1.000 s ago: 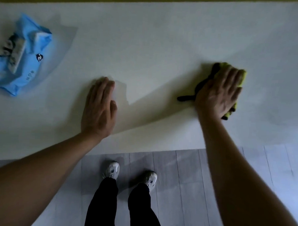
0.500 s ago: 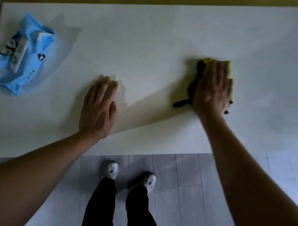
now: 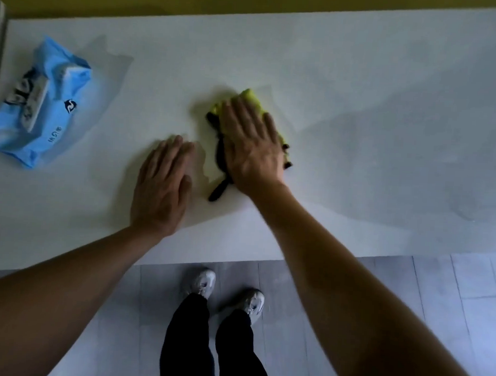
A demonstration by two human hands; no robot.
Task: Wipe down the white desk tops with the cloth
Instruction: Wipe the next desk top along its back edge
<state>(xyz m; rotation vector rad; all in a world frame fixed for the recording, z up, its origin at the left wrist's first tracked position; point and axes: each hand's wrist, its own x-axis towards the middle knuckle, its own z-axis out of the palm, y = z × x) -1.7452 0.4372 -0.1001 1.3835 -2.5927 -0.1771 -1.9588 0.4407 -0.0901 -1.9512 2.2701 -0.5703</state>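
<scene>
On white desk (image 3: 359, 79): R hand (image 3: 251, 144) flat atop yellow cloth (image 3: 249, 98), L hand (image 3: 161, 189) flat beside (both grips apart).

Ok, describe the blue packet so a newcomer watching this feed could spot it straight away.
Start at the white desk top that fills the upper part of the view, then follow it to its far left end. The blue packet lies there, away from both hands. It is a crinkled, soft light-blue pack with a white flap, unlike the yellow-green cloth at mid-desk.
</scene>
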